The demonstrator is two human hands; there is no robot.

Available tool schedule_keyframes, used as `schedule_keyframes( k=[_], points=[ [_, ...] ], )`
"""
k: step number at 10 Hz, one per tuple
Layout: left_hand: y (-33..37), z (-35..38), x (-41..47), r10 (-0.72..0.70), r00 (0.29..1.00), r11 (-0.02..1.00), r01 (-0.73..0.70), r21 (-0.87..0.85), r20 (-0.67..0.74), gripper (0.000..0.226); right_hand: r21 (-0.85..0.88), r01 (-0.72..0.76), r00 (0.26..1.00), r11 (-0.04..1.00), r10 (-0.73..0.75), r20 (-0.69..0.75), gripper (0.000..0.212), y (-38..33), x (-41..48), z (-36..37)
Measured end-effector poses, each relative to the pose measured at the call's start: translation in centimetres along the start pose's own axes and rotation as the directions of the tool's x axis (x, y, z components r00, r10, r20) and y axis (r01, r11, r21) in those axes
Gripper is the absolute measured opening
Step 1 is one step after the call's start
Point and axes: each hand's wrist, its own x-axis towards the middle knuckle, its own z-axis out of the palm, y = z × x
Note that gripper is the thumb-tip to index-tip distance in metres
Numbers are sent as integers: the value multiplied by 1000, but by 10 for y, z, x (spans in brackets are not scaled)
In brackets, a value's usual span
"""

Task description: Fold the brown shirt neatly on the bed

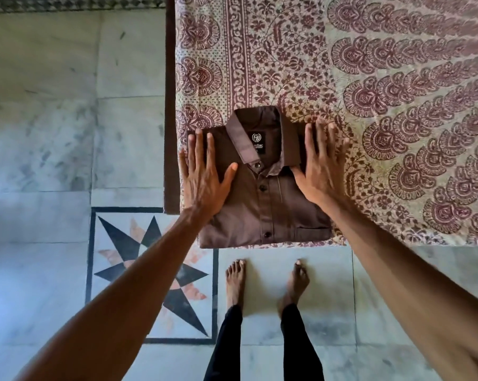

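Observation:
The brown shirt (pixel 262 199) lies folded into a compact rectangle at the near left corner of the bed (pixel 369 78), collar away from me, buttons and a black neck label facing up. My left hand (pixel 205 171) presses flat on the shirt's left side with fingers straight and spread. My right hand (pixel 321 163) lies flat on the right shoulder of the shirt, its fingers reaching partly onto the bedsheet. Neither hand grips any cloth.
The bed carries a cream sheet printed with maroon floral and paisley motifs; its dark wooden frame (pixel 170 133) runs along the left edge. Marble floor with a black star inlay (pixel 152 270) lies to the left. My bare feet (pixel 265 281) stand just before the bed's near edge.

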Motion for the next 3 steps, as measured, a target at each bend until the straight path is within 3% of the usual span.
schedule_keyframes(
  k=[1, 2, 3],
  points=[
    [14, -8, -39, 45, 999, 999, -45, -30, -15, 80, 123, -92, 987, 988, 106, -118, 79, -13, -53, -2],
    [25, 3, -84, 101, 994, 993, -99, -59, 33, 83, 125, -61, 994, 990, 71, -80, 80, -24, -105, 12],
    [15, 15, -101, 68, 994, 996, -63, -66, 86, 87, 117, -3, 1000, 993, 2, 3, 79, -25, -118, 33]
  ],
)
